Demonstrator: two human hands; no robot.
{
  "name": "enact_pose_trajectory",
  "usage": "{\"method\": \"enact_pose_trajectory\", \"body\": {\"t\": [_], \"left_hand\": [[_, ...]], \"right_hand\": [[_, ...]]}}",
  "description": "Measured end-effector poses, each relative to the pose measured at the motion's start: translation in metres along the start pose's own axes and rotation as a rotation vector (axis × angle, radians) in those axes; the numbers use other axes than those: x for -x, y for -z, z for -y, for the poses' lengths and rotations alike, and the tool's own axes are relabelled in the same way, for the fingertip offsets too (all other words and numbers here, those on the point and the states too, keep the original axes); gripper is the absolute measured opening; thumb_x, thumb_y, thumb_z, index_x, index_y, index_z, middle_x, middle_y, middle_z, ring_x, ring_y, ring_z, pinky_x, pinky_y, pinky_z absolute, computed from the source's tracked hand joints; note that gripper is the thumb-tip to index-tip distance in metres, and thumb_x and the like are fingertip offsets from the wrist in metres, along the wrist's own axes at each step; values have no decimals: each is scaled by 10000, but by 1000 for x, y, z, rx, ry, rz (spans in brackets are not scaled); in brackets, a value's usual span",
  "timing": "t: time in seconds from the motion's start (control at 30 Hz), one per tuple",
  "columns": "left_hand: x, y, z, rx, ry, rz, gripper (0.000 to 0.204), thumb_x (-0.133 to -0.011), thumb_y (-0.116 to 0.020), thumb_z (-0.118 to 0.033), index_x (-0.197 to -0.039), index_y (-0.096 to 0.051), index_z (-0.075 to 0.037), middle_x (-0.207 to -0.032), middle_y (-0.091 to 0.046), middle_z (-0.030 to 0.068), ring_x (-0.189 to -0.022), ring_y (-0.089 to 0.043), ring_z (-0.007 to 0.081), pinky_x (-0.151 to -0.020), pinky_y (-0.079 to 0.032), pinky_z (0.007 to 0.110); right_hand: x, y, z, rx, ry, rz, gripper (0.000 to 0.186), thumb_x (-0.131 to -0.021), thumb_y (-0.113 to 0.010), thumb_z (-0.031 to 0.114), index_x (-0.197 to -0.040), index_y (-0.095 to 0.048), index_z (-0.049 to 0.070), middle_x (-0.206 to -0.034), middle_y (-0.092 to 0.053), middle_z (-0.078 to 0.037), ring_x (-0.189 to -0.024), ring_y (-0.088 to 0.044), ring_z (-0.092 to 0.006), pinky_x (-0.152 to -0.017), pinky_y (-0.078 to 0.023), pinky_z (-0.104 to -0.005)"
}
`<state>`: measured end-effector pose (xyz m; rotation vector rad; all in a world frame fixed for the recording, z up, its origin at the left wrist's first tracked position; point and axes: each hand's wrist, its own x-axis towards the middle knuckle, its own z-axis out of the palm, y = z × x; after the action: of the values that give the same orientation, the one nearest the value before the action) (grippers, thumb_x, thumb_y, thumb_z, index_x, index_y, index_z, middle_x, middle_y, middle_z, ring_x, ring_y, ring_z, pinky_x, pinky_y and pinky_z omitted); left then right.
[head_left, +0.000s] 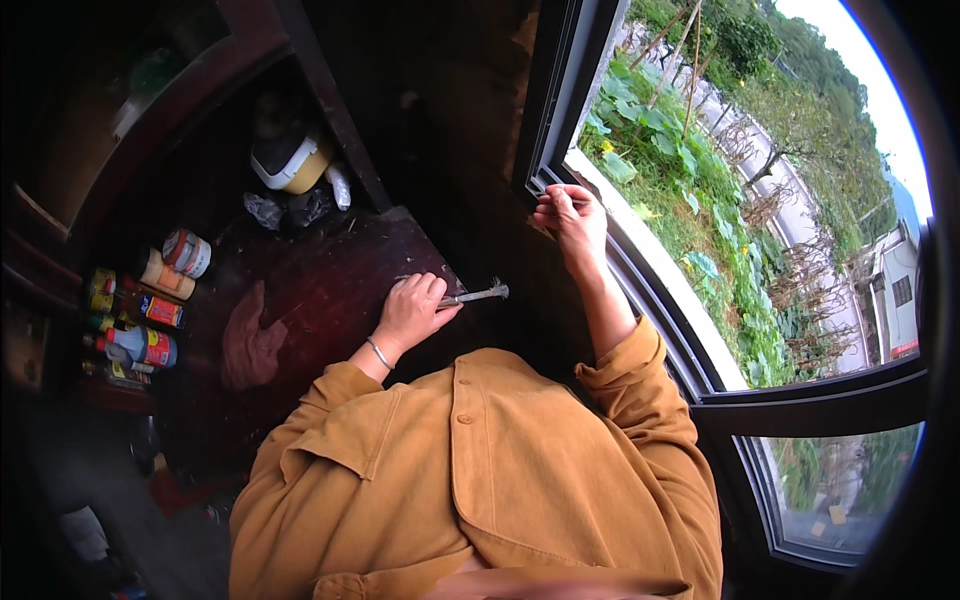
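My left hand (410,312) is closed around a slim greyish stick-like tool (478,296) whose pale end flares out and looks frayed. That hand lies at the edge of the dark red tabletop (350,260), and the tool's tip sticks out to the right past it. Further up and to the right, my right hand (573,222) is raised at the lower corner of the dark window frame (545,165). Its thumb and fingers are pinched together; whatever they hold is too small to make out.
Several bottles and jars (150,345) stand at the table's left side, near a reddish cloth (252,335). A yellow and white container (292,165) and crumpled plastic bags (285,210) sit at the back. On the right, the window opening has a pale sill (660,270) with plants outside.
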<state>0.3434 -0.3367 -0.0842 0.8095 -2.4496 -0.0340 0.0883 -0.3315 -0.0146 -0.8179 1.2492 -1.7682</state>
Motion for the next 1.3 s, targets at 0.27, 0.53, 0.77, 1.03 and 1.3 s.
{"method": "enact_pose_trajectory", "body": {"t": [0.27, 0.53, 0.77, 1.03, 1.3], "left_hand": [[1, -1, 1, -19, -10, 16, 318, -679, -742, -268, -724, -481, -91, -714, -495, 47, -693, -536, 226, -602, -454, 346], [0, 0, 0, -26, -20, 14, 321, -689, -733, -282, -700, -488, -75, -705, -501, 63, -671, -528, 249, -584, -442, 359], [-1, 0, -1, -35, -22, 26, 317, -697, -726, -295, -716, -496, -76, -713, -502, 61, -678, -525, 251, -589, -439, 360], [-3, 0, -1, -36, -21, 21, 322, -698, -725, -293, -717, -486, -79, -709, -496, 62, -678, -528, 254, -590, -442, 361], [-1, -1, -1, -34, -13, 18, 323, -703, -721, -297, -701, -484, -79, -699, -495, 60, -672, -527, 247, -589, -444, 357]], "right_hand": [[-6, 8, -4, -92, -68, 59, 187, -895, -599, 171, -968, -598, -2, -845, -637, -95, -728, -640, -158, -692, -562, -277], [0, 12, -2, -187, -99, 43, 190, -889, -608, 171, -962, -600, -4, -874, -641, -111, -755, -642, -164, -711, -560, -276], [7, 20, 4, -214, -97, 4, 192, -884, -612, 167, -961, -603, -9, -867, -645, -119, -742, -640, -162, -699, -561, -274], [0, 85, 56, -190, 359, -539, 175, -891, -565, 110, -954, -579, -53, -823, -631, -131, -652, -621, -159, -635, -560, -268], [27, 38, 35, -43, -52, -6, 194, -905, -573, 174, -933, -607, -15, -809, -639, -116, -622, -623, -153, -601, -553, -270]]}}
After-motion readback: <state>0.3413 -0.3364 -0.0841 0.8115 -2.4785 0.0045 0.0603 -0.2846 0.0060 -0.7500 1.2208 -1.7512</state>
